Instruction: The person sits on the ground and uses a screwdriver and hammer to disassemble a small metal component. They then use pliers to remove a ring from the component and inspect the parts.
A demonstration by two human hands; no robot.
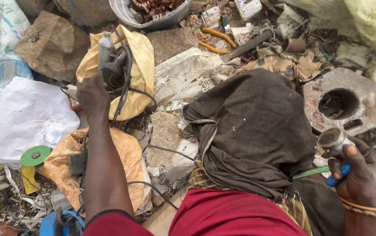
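My left hand (92, 97) reaches forward and grips a grey power tool (109, 61) with a black cable, which lies on a yellow sack (142, 72). My right hand (359, 172) is at the lower right. It holds a small metal cylinder (332, 140) together with a screwdriver with a green and blue handle (323, 171). A dark striped cloth (253, 131) covers my knee between the two hands.
A grey concrete block with a round hole (343, 102) lies right of the cloth. A green grinding disc (35, 155) and a white bag (24, 118) are at left. Stones, a bowl of scrap parts (150, 11), orange sack (124, 157) and cables lie around.
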